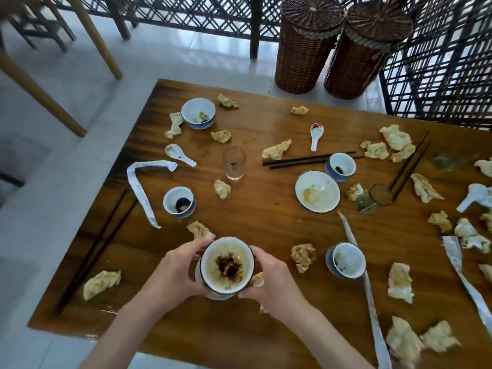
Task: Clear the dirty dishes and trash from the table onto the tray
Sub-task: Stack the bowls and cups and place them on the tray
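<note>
both hands (175,272) (269,275) hold sauce-stained bowl (226,265); no writing readable.

Bare wood lies open in the middle of the table (266,209), between the upright glass (233,163) and the plate (317,192). Crumpled napkins (303,253) crowd the right side, a tipped glass (372,198) lies beside the plate, and chopsticks (93,251) run along the left edge.
</note>
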Motion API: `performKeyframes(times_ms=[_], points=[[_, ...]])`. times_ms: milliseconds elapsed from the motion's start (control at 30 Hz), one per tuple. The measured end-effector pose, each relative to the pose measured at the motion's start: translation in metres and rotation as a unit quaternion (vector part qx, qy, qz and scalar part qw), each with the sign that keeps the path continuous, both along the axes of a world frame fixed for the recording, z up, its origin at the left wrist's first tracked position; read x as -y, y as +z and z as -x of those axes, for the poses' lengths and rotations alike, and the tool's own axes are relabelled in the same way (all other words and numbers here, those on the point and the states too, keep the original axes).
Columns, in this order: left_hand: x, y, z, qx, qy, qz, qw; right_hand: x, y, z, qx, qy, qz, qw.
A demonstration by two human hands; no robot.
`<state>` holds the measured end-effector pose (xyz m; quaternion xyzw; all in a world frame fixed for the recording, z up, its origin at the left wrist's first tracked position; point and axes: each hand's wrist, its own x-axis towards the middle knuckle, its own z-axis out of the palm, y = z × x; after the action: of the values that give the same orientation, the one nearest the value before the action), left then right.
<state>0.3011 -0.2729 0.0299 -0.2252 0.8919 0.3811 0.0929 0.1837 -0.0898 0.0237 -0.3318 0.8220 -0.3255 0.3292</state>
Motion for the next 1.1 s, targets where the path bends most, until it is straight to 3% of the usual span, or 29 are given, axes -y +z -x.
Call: performKeyframes(times_ms=[300, 1100], points=[[0.004, -0.02, -0.02, 0.027, 0.019, -0.02, 0.999, 0.009, -0.011, -0.011, 0.009, 0.031, -0.056, 0.998], [-0.004, -0.031, -0.022, 0.017, 0.031, -0.062, 0.997, 0.012, -0.029, -0.012, 0.035, 0.054, -0.075, 0.995]])
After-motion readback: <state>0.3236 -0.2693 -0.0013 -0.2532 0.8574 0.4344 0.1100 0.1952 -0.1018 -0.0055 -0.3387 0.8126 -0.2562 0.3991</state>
